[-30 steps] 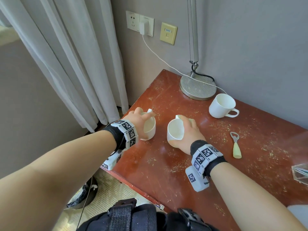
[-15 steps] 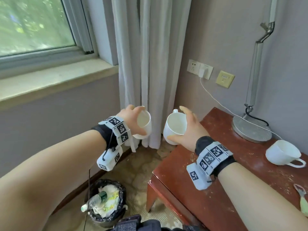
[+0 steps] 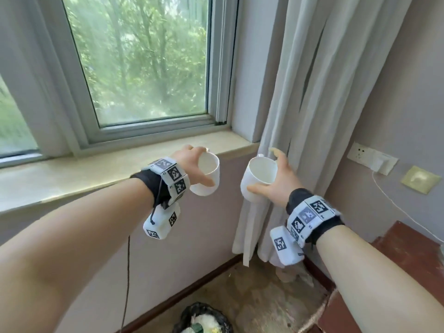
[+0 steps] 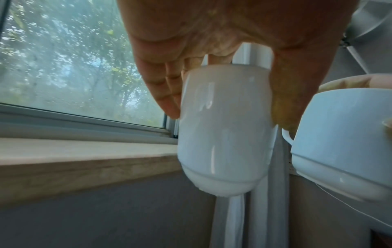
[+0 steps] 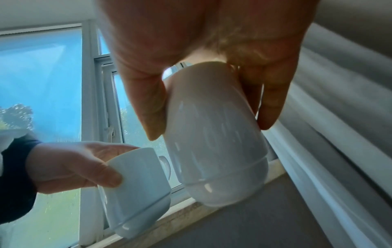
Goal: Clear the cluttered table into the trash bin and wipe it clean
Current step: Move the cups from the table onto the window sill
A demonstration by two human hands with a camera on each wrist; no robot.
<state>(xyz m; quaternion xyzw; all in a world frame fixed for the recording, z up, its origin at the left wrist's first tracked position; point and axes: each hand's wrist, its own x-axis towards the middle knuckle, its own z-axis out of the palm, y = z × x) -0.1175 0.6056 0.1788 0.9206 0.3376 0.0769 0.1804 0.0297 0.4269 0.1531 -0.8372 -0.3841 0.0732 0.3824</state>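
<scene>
Holding one glossy white ceramic mug (image 3: 207, 173) in the left hand (image 3: 192, 164) and another (image 3: 258, 180) in the right hand (image 3: 280, 181), near the stone windowsill (image 3: 72, 171); set them down upright, bases first, apart.

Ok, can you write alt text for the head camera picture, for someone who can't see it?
Each hand holds an empty white mug up near a windowsill: left hand on one mug, right hand on the other mug. A full trash bin sits on the floor below.
</scene>
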